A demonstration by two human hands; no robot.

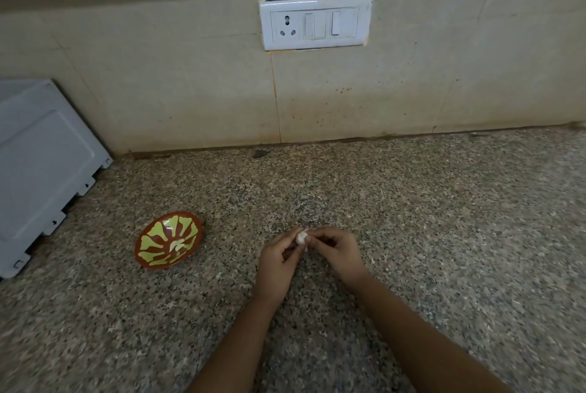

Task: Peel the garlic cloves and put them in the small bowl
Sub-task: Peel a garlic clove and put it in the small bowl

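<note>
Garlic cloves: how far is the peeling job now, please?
Done: a few pale peeled garlic pieces lie in the small red-brown bowl with green petal pattern. In hand: the left hand and right hand pinch one white garlic clove between them over the speckled granite counter. Left: finish this clove and drop it in the bowl; no other cloves show.

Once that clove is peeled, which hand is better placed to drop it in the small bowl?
Left, likely. The left hand lies nearer the small bowl, which sits to its left; the right hand would have to reach across. Both hands pinch the garlic clove now.
</note>
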